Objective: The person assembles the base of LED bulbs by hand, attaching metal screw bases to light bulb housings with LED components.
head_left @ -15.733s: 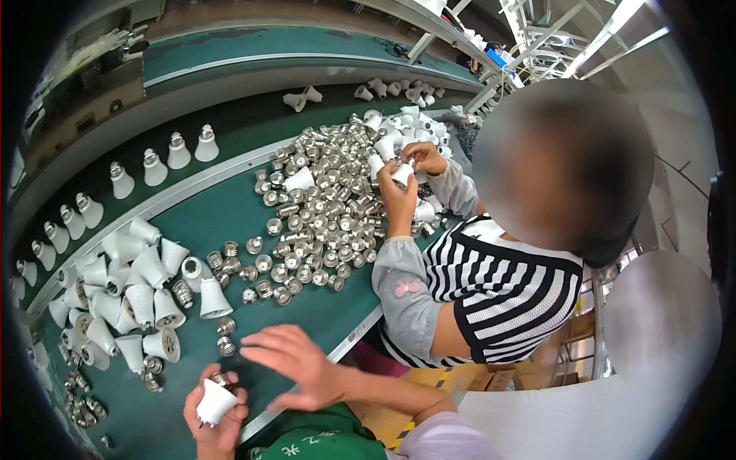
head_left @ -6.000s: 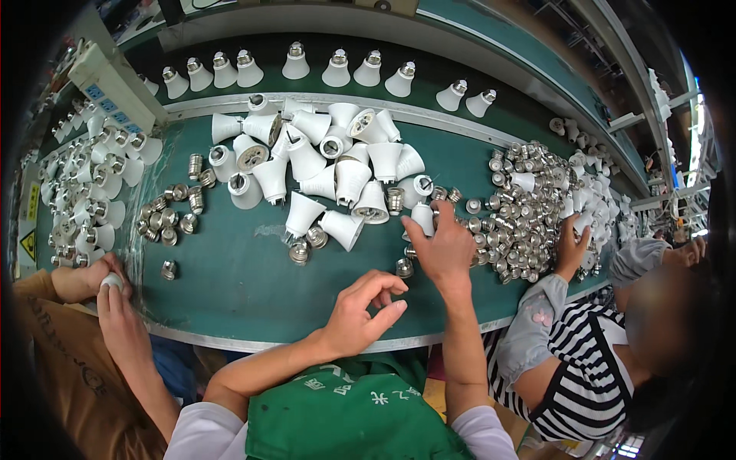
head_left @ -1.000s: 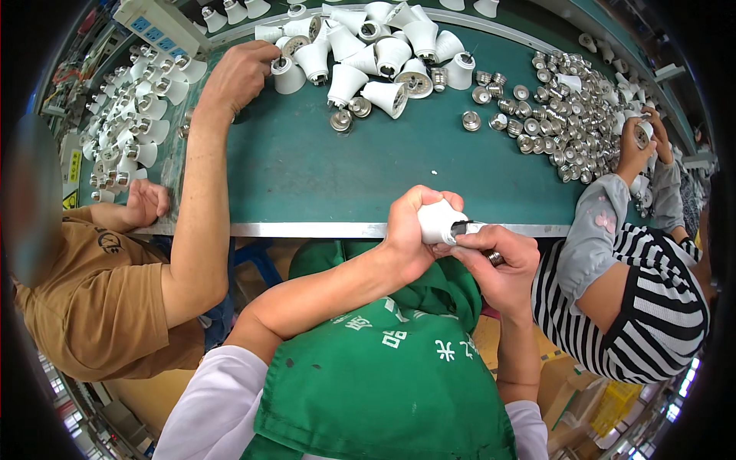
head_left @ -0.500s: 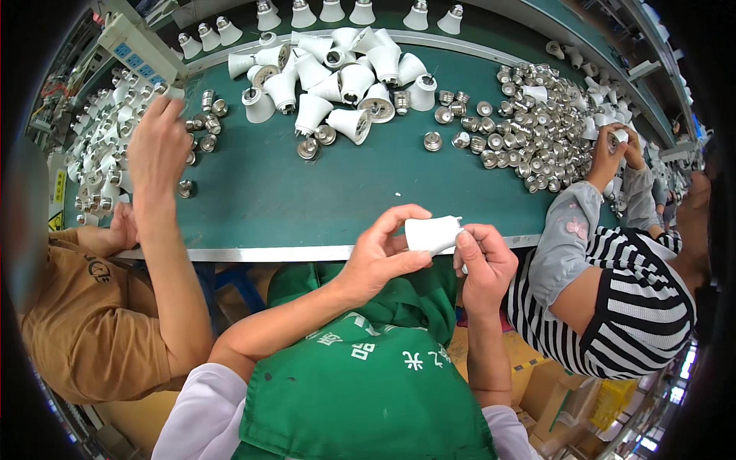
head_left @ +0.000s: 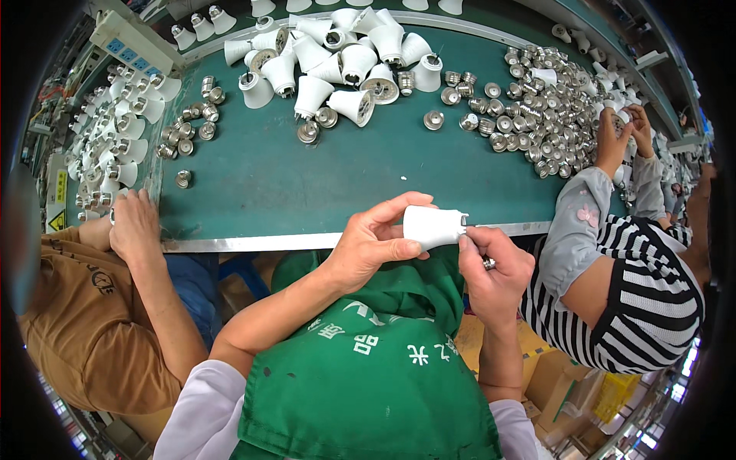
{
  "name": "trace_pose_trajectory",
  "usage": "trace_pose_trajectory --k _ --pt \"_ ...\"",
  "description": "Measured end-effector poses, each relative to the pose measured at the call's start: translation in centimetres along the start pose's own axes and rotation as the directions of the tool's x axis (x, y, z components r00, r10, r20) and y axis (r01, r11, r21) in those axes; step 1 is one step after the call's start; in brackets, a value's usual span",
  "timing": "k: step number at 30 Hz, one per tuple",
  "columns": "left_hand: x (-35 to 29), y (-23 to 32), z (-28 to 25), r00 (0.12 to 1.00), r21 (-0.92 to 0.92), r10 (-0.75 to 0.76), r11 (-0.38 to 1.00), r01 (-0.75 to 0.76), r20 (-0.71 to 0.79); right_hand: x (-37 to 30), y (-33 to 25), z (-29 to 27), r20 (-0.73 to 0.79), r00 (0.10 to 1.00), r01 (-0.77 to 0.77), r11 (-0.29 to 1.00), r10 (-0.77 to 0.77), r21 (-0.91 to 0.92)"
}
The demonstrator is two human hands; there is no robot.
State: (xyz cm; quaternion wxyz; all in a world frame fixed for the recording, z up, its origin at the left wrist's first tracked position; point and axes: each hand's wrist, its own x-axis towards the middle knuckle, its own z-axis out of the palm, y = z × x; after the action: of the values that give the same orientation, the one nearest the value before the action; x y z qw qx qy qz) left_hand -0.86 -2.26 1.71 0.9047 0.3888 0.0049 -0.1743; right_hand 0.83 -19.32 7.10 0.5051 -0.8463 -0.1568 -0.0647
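Note:
My left hand (head_left: 366,244) is closed round the wide end of a white bulb housing (head_left: 431,228), which lies sideways just in front of the table's near edge. At the narrow end, small prongs stick out to the right. My right hand (head_left: 502,270) has its thumb and forefinger pinched at that end; whatever thin part lies between the fingertips is too small to make out. Tucked in the curled fingers of the same hand is a small metal screw cap (head_left: 488,263), mostly hidden.
White bulb housings (head_left: 356,61) lie heaped at the back of the green table (head_left: 307,188). Metal screw caps (head_left: 529,115) form a pile at right, with a smaller group (head_left: 186,130) at left. Co-workers sit both sides: a hand (head_left: 136,222) at left, hands (head_left: 621,134) at right.
My right hand has shifted slightly right and down, exposing more of the housing's narrow end and the metal cap. The left co-worker's raised hand has dropped to the table edge.

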Motion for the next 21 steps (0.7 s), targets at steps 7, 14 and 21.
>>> trace_pose_trajectory --k 7,14,21 --pt "-0.2 0.2 -0.2 1.0 0.053 0.006 0.999 -0.005 -0.03 -0.1 0.0 -0.2 0.119 0.948 -0.316 0.914 0.295 0.254" --pt "0.0 0.7 -0.1 0.997 0.172 0.071 0.982 -0.073 0.014 0.2 0.1 -0.9 0.231 0.908 -0.401 0.885 0.35 0.237" --pt "0.2 0.6 -0.2 0.994 0.09 0.107 0.991 -0.104 -0.031 -0.1 1.3 -2.0 -0.147 0.96 -0.124 0.833 0.238 0.54"
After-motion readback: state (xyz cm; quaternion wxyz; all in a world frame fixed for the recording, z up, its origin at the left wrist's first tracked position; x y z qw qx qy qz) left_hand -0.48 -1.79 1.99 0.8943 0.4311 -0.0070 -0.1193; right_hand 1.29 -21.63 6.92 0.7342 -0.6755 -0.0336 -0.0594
